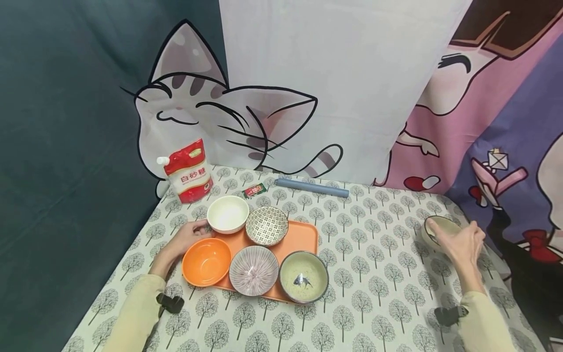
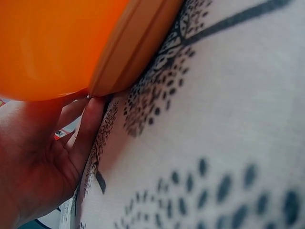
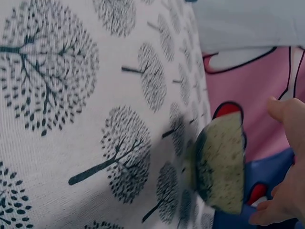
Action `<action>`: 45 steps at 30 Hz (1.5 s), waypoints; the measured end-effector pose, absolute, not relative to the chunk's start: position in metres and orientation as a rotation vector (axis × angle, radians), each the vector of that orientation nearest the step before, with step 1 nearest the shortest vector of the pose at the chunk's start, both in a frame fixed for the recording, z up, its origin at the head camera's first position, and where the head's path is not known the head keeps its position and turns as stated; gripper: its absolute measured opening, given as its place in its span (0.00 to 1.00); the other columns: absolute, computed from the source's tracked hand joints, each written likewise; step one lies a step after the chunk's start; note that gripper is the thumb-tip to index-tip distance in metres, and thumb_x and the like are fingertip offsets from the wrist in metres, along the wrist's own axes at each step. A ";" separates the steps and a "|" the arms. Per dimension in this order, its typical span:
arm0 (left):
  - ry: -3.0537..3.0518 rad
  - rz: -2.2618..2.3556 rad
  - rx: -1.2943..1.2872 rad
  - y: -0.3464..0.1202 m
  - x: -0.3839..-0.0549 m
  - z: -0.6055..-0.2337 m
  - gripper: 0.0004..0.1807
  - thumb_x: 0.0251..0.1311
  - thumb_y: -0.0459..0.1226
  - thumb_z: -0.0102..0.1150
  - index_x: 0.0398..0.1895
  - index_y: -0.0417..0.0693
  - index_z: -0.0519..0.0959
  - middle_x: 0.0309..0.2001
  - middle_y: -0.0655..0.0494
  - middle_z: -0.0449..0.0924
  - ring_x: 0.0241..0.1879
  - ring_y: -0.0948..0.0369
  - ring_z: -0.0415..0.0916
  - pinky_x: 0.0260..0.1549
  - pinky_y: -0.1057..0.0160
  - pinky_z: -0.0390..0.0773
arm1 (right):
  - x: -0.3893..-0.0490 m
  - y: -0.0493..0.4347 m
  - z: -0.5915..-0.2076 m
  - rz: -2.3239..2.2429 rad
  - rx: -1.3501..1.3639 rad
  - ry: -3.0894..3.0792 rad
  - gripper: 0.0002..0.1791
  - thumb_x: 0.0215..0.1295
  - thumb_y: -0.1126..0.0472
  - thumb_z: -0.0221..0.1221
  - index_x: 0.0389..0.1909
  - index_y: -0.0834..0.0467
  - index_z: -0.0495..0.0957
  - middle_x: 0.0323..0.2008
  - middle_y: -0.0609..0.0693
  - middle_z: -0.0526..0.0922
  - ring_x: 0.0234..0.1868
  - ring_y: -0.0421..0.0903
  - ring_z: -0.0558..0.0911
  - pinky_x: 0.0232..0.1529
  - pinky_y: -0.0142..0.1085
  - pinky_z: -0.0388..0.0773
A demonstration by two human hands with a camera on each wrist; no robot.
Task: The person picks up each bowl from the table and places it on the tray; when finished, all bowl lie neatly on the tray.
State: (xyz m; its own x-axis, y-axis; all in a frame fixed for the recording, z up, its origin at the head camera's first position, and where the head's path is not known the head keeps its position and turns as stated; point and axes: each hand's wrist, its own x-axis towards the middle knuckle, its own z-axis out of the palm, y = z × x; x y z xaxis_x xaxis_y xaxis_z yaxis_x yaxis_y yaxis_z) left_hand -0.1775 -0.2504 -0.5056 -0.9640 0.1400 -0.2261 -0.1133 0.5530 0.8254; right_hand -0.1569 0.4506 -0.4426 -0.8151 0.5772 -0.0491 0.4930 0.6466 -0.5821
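Observation:
At the tray's left end my left hand (image 1: 191,237) grips the edge of the orange tray (image 1: 303,233), between a white bowl (image 1: 227,215) and a glossy orange bowl (image 1: 206,262). In the left wrist view, its fingers (image 2: 89,121) meet the tray edge low against the cloth; the orange bowl hides part of the hand. My right hand (image 1: 462,244) hovers at a speckled pale green bowl (image 3: 221,164) on the far right of the table. The right wrist view shows its fingers spread and apart from that bowl, which stands upright.
Also on the tray are a patterned bowl (image 1: 267,226), a purple-striped bowl (image 1: 253,271) and a green bowl with a fish (image 1: 303,277). Behind lie a red-and-white sugar bag (image 1: 189,173), a small green-and-red packet (image 1: 254,190) and a grey-blue rod (image 1: 312,187). Printed curtains hang behind the table.

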 end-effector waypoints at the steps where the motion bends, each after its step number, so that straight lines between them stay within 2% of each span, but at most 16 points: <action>1: 2.522 1.374 0.024 -0.251 -0.177 -0.506 0.36 0.68 0.39 0.62 0.73 0.29 0.63 0.33 0.52 0.75 0.34 0.60 0.70 0.32 0.67 0.74 | -0.157 0.452 -0.445 0.876 -0.897 -2.741 0.72 0.59 0.27 0.60 0.77 0.74 0.30 0.74 0.82 0.36 0.75 0.77 0.46 0.74 0.66 0.46; 5: 2.509 1.388 0.031 -0.251 -0.177 -0.506 0.36 0.68 0.38 0.63 0.73 0.29 0.63 0.33 0.52 0.75 0.34 0.60 0.70 0.32 0.68 0.74 | -0.158 0.456 -0.453 0.797 -0.941 -2.806 0.77 0.55 0.23 0.59 0.75 0.78 0.27 0.72 0.86 0.37 0.73 0.79 0.49 0.73 0.65 0.48; 10: 2.514 1.381 0.040 -0.252 -0.177 -0.506 0.36 0.68 0.39 0.63 0.73 0.28 0.63 0.33 0.52 0.75 0.34 0.60 0.71 0.33 0.68 0.75 | -0.160 0.458 -0.458 0.811 -1.004 -2.829 0.81 0.50 0.21 0.61 0.73 0.81 0.29 0.70 0.87 0.39 0.71 0.79 0.52 0.71 0.67 0.53; 16: 2.522 1.387 0.037 -0.252 -0.177 -0.506 0.36 0.68 0.39 0.63 0.73 0.29 0.63 0.33 0.52 0.76 0.34 0.60 0.71 0.32 0.68 0.75 | -0.158 0.459 -0.459 0.851 -0.981 -2.887 0.84 0.47 0.20 0.62 0.73 0.80 0.25 0.71 0.86 0.29 0.74 0.80 0.44 0.69 0.72 0.50; 21: 2.507 1.403 0.051 -0.252 -0.176 -0.505 0.37 0.67 0.40 0.63 0.73 0.29 0.63 0.32 0.53 0.74 0.33 0.60 0.70 0.32 0.68 0.74 | -0.156 0.459 -0.460 0.833 -0.945 -2.912 0.83 0.49 0.21 0.63 0.72 0.82 0.27 0.71 0.87 0.27 0.75 0.80 0.39 0.70 0.72 0.47; 24: 2.515 1.399 0.048 -0.252 -0.176 -0.506 0.37 0.67 0.40 0.64 0.73 0.29 0.63 0.32 0.53 0.74 0.32 0.60 0.69 0.32 0.68 0.73 | -0.156 0.457 -0.459 0.890 -0.974 -2.869 0.83 0.48 0.22 0.65 0.74 0.80 0.29 0.71 0.86 0.28 0.75 0.80 0.40 0.68 0.74 0.48; 33: 2.549 1.366 0.041 -0.252 -0.179 -0.509 0.37 0.68 0.42 0.64 0.73 0.29 0.63 0.32 0.53 0.73 0.32 0.60 0.68 0.32 0.67 0.72 | -0.151 0.444 -0.461 0.930 -0.968 -2.759 0.81 0.45 0.26 0.71 0.77 0.73 0.33 0.72 0.82 0.43 0.70 0.78 0.55 0.64 0.74 0.58; 41: 2.557 1.361 0.045 -0.253 -0.180 -0.509 0.36 0.68 0.41 0.63 0.73 0.30 0.64 0.31 0.53 0.73 0.32 0.59 0.68 0.32 0.67 0.72 | -0.150 0.417 -0.458 1.006 -0.792 -2.720 0.76 0.48 0.31 0.72 0.79 0.69 0.37 0.72 0.79 0.48 0.69 0.75 0.58 0.62 0.72 0.64; 45: 2.549 1.370 0.036 -0.253 -0.179 -0.509 0.36 0.68 0.40 0.63 0.73 0.30 0.64 0.31 0.53 0.73 0.32 0.59 0.69 0.32 0.68 0.72 | -0.152 0.402 -0.456 1.009 -0.713 -2.737 0.76 0.48 0.31 0.72 0.79 0.69 0.37 0.73 0.78 0.48 0.68 0.75 0.59 0.62 0.72 0.64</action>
